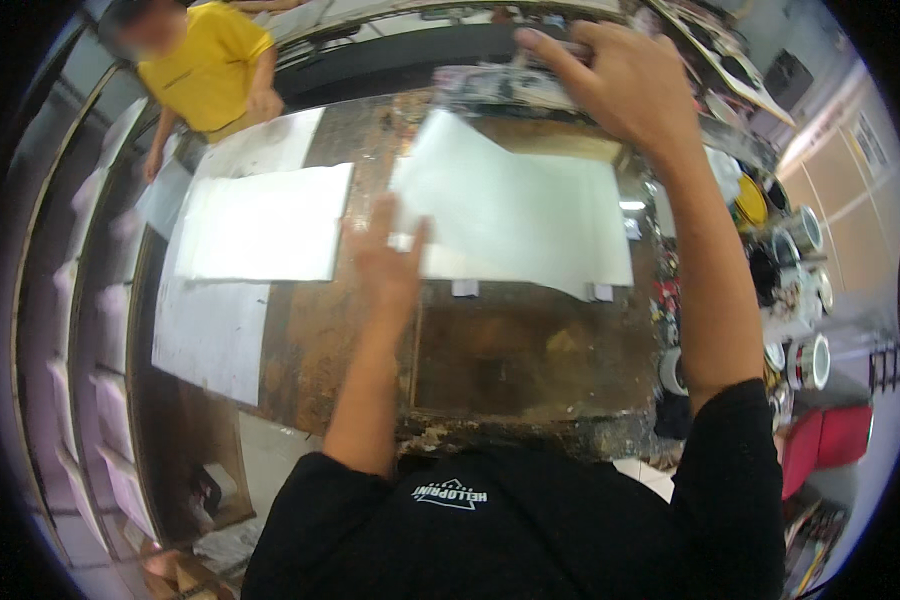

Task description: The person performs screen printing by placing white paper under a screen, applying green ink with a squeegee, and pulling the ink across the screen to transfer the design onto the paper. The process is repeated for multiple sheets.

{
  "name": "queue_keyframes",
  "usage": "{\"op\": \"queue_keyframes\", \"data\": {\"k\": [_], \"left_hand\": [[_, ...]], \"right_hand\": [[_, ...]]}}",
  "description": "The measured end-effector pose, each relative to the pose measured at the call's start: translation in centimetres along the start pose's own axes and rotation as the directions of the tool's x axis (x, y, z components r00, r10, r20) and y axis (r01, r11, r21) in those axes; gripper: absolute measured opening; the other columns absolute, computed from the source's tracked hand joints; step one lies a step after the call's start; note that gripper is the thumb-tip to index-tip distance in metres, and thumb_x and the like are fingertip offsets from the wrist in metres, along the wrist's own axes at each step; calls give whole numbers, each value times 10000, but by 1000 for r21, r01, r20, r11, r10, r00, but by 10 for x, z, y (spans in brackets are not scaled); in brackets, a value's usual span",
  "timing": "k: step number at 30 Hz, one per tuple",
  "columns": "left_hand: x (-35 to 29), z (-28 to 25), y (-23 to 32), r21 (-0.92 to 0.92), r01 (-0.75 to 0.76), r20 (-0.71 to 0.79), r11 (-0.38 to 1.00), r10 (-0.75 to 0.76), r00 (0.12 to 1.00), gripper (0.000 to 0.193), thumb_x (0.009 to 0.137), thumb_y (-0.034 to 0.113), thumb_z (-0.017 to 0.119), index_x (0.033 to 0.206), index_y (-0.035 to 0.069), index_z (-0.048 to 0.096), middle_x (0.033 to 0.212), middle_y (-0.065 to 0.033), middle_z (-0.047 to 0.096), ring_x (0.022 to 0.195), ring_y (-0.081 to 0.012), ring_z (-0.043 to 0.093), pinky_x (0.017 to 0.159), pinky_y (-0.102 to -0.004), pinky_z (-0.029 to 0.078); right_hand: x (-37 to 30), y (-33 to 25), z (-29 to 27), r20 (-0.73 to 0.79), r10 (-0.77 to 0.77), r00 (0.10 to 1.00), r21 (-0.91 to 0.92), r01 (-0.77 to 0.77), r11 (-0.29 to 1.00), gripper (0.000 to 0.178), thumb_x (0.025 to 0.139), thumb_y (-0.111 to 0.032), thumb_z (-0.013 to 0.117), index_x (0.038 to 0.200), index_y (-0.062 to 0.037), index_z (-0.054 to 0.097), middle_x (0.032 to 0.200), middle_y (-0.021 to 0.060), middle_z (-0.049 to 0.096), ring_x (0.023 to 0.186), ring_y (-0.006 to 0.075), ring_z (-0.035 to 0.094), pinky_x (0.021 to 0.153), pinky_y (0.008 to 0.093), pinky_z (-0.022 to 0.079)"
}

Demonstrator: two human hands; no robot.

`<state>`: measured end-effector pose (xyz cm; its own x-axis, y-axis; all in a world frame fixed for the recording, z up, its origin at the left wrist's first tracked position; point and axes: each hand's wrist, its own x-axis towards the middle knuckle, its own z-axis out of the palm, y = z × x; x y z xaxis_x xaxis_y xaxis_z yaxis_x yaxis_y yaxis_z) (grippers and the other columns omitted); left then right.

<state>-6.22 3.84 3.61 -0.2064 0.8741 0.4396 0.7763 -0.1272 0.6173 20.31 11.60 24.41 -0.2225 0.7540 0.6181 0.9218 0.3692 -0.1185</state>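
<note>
My left hand (388, 262) is blurred by motion, its fingers apart with nothing visible in them. It is over the near left edge of a thin white sheet (520, 215), whose far left corner is bent upward. The sheet covers most of a lighter rectangle on the worn brown table (530, 350). My right hand (630, 85) is raised at the far side, above a stained, dark-edged bar (500, 88). Its fingers curl over with the thumb pointing left; what they grip is hidden. Left of my left hand lies a stack of white sheets (265, 225).
A person in a yellow shirt (205, 65) stands at the far left corner. Racks with pale sheets (120, 420) line the left side. Paint cans (808, 360) crowd the right side, with a red chair (840, 437) below. Small white tabs (465, 288) sit along the sheet's near edge.
</note>
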Motion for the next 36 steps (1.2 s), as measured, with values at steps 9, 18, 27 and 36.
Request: {"op": "queue_keyframes", "data": {"k": [9, 18, 27, 36], "left_hand": [[22, 13, -90, 229, -161, -191, 960, 207, 960, 660, 997, 378, 688, 1593, 195, 472, 1685, -204, 334, 1600, -396, 186, 1280, -600, 70], [-74, 170, 86, 115, -490, 565, 864, 349, 748, 640, 1095, 484, 400, 1630, 133, 376, 1716, -159, 272, 1592, -413, 192, 1244, -699, 61], [-76, 175, 88, 29, -522, 526, 852, 431, 733, 612, 1095, 448, 410, 1614, 125, 399, 1696, -174, 304, 1567, -441, 237, 1234, -705, 94], [-79, 178, 89, 23, -551, 490, 834, 471, 734, 600, 1097, 451, 408, 1597, 121, 426, 1684, -185, 322, 1557, -446, 254, 1226, -710, 108]], "right_hand": [[9, 1, -3, -20, -71, 997, -141, 68, 988, 795, 976, -714, 472, 798, 6, 760, 809, 217, 736, 852, 382, 720, 788, 484, 544], [32, 8, -1, -1, -61, 998, 1, 61, 998, 875, 996, -721, 419, 629, 23, 693, 654, 206, 685, 669, 384, 695, 683, 484, 551], [47, 5, -20, 55, 55, 997, -57, -52, 997, 901, 1002, -733, 388, 678, 44, 707, 767, 256, 723, 745, 396, 721, 746, 512, 577], [40, -4, -19, 75, 107, 991, -117, -97, 988, 899, 996, -752, 390, 738, 36, 736, 781, 234, 732, 783, 388, 729, 774, 486, 579]]}}
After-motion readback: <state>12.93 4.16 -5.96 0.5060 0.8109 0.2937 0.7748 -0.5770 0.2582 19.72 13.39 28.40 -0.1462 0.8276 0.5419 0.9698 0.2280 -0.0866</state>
